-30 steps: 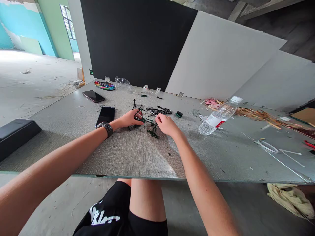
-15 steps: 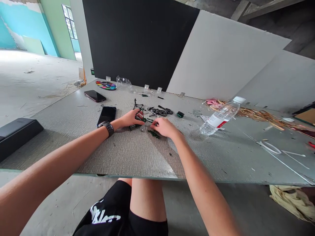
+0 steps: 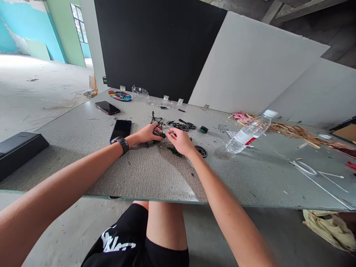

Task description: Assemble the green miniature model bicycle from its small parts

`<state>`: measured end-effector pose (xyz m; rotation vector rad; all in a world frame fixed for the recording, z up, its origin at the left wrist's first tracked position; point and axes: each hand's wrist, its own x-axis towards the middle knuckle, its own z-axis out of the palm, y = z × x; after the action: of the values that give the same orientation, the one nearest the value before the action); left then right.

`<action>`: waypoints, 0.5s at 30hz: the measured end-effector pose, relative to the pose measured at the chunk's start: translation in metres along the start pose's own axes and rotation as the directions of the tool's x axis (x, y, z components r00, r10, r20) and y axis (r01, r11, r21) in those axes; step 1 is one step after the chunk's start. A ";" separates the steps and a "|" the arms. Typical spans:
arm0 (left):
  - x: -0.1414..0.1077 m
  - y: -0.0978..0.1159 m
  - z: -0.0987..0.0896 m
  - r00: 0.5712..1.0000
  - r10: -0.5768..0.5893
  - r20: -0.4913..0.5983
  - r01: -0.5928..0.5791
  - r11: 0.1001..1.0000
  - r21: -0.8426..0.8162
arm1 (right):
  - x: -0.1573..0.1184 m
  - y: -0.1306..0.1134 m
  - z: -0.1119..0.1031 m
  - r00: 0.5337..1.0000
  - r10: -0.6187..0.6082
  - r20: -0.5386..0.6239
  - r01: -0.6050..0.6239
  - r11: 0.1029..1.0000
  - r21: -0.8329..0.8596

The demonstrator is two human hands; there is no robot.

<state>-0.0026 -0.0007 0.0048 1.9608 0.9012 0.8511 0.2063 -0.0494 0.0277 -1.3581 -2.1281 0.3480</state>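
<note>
My left hand (image 3: 148, 133) is closed around a dark green miniature bicycle frame (image 3: 156, 120), which stands up from the table between thumb and fingers. Close against it on the right, my right hand (image 3: 180, 141) is pinched together at the frame's lower end; whatever small thin piece its fingertips hold is too small to make out. Under the right hand lies a dark green part (image 3: 174, 151), partly covered. A small black spoked wheel (image 3: 200, 151) rests beside the right wrist. Beyond the hands are more miniature bicycle parts with wheels (image 3: 183, 127).
Two phones (image 3: 107, 108) (image 3: 121, 129) lie left of the hands, near a black box-like object (image 3: 22, 152). A water bottle (image 3: 249, 133) stands tilted-looking at right. Behind are a colourful palette (image 3: 120, 96), clear plastic packaging (image 3: 139, 92), a small green part (image 3: 203, 129) and upright boards (image 3: 161, 48).
My right hand has shifted slightly left and up, closer to my left hand. The wheel by the right wrist now shows more fully. My left hand keeps its hold on the frame.
</note>
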 end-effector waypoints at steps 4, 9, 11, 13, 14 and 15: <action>-0.001 0.004 0.000 1.000 0.002 0.001 -0.002 1.000 0.003 | 0.002 -0.001 0.010 1.000 -0.020 0.009 0.021 0.998 -0.064; -0.002 0.009 -0.001 1.000 -0.018 -0.002 0.018 0.999 0.032 | 0.001 -0.004 0.012 1.000 -0.027 -0.008 0.026 0.990 -0.140; -0.002 0.009 -0.001 1.000 -0.015 -0.007 0.015 0.999 0.037 | 0.001 -0.005 0.011 1.000 -0.021 -0.016 0.018 0.988 -0.155; -0.002 0.008 -0.001 1.000 -0.012 -0.013 0.013 0.999 0.042 | 0.002 -0.005 0.011 1.000 -0.012 -0.020 0.009 0.986 -0.164; -0.001 0.007 -0.001 1.000 -0.012 -0.014 0.013 0.999 0.043 | 0.002 -0.004 0.011 1.000 -0.010 -0.021 0.006 0.986 -0.169; -0.001 0.007 -0.001 1.000 -0.011 -0.014 0.012 0.999 0.041 | 0.002 -0.004 0.011 1.000 -0.009 -0.023 0.004 0.984 -0.177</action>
<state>-0.0020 -0.0042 0.0110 1.9851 0.9438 0.8471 0.1957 -0.0484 0.0216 -1.4454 -2.1858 0.1415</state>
